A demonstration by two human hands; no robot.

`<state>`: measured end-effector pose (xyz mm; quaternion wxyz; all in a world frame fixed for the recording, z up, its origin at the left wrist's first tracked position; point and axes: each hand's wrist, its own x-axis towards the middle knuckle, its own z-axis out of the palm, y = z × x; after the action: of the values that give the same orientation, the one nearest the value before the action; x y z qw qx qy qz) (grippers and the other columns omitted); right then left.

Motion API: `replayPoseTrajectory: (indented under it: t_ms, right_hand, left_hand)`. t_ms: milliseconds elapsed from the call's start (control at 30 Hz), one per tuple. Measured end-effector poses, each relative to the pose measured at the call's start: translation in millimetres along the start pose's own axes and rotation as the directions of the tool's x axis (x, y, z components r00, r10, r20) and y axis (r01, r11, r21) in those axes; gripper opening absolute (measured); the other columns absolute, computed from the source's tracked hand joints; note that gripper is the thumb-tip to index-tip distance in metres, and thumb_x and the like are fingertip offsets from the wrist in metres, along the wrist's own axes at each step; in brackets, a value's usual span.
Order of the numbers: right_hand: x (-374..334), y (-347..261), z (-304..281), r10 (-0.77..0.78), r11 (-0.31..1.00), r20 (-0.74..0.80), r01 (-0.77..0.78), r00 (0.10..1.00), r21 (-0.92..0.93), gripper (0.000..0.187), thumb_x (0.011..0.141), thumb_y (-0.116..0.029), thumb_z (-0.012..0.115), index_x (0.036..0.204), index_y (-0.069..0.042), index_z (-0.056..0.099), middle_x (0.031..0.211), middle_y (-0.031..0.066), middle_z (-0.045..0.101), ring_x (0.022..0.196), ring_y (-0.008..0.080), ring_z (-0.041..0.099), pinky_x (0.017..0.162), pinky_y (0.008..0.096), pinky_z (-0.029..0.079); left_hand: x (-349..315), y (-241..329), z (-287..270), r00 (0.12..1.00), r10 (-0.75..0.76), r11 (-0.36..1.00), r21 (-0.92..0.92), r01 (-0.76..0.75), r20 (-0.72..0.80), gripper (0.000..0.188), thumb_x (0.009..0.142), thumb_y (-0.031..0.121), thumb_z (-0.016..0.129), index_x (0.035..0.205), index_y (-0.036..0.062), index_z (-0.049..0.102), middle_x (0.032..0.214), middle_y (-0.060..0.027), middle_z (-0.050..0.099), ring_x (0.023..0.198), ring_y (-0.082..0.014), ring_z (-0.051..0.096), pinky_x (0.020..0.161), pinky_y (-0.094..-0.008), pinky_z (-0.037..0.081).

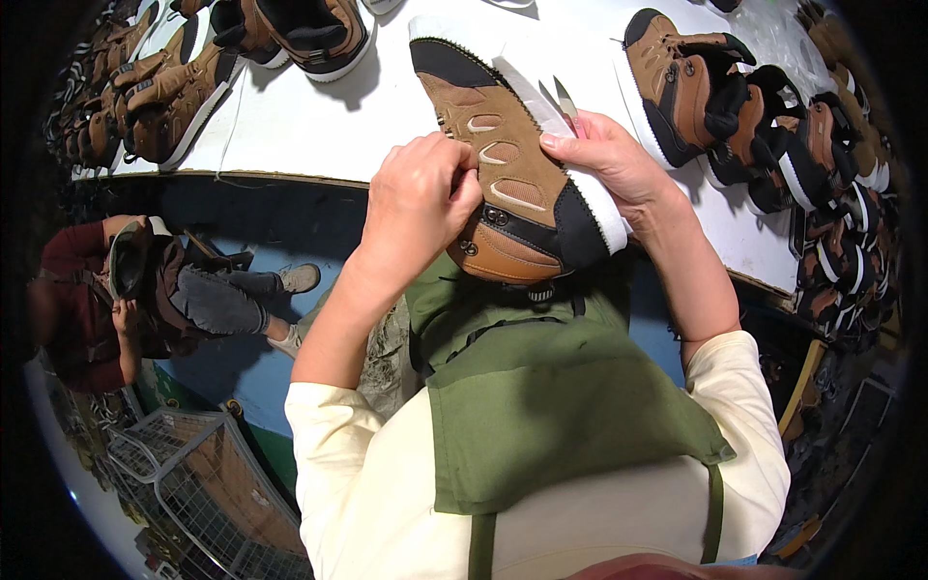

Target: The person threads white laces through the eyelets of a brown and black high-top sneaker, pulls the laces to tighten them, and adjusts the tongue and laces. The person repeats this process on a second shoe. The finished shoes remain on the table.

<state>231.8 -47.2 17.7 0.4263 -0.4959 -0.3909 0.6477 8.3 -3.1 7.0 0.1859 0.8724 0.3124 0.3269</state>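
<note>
The left hand (418, 198) is curled tight on the side of a tan suede boot (512, 174), with its fingers pinching near the loops where the laces go. The right hand (611, 159) wraps around the other side of the boot, by the white sole, and it also holds small scissors (565, 100) whose thin blades poke up past the fingers. The boot lies on its side, toe pointing away, with its heel end pressed against the person's green apron (541, 406) at the edge of the white table (309, 126).

It looks like the step in hand is tidying the boot, maybe snipping off loose threads by the lace loops (the spot under the left fingers is hidden, so this is only a guess). The next move would need the left hand to keep the boot steady while the right hand turns the scissors down to the right spot, without cutting the suede.

More brown boots (710, 97) stand in a row on the right of the table, and another bunch (164, 87) sits on the left. Down on the left, another person (126, 290) sits holding a boot. A wire basket (193, 474) stands below that.
</note>
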Motion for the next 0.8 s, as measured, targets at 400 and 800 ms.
replayPoseTrajectory:
  t_ms: [400, 800]
  right_hand:
    - [1.9, -1.2, -0.2, 0.001, 1.000, 0.039, -0.001, 0.999, 0.000, 0.036, 0.088, -0.022, 0.067, 0.113, 0.002, 0.061, 0.104, 0.0054, 0.067, 0.098, 0.0100, 0.060, 0.093, 0.0267, 0.043]
    - [4.9, 1.3, 2.6, 0.006, 0.999, 0.012, -0.006, 1.000, -0.036, 0.035, 0.087, -0.023, 0.068, 0.110, 0.002, 0.061, 0.099, 0.0044, 0.066, 0.094, 0.0102, 0.058, 0.091, 0.0274, 0.042]
  left_hand:
    - [-2.0, -7.8, -7.3, 0.887, -0.351, 0.811, -0.376, 0.448, 0.298, 0.006, 0.086, 0.005, 0.060, 0.085, -0.0008, 0.059, 0.074, 0.0007, 0.055, 0.070, -0.0065, 0.052, 0.059, -0.0233, 0.045]
    - [-3.5, -13.0, -8.8, 0.887, -0.367, 0.799, -0.393, 0.455, 0.281, 0.011, 0.084, 0.009, 0.063, 0.087, -0.0013, 0.064, 0.072, -0.0057, 0.061, 0.064, -0.0097, 0.055, 0.062, -0.0261, 0.048]
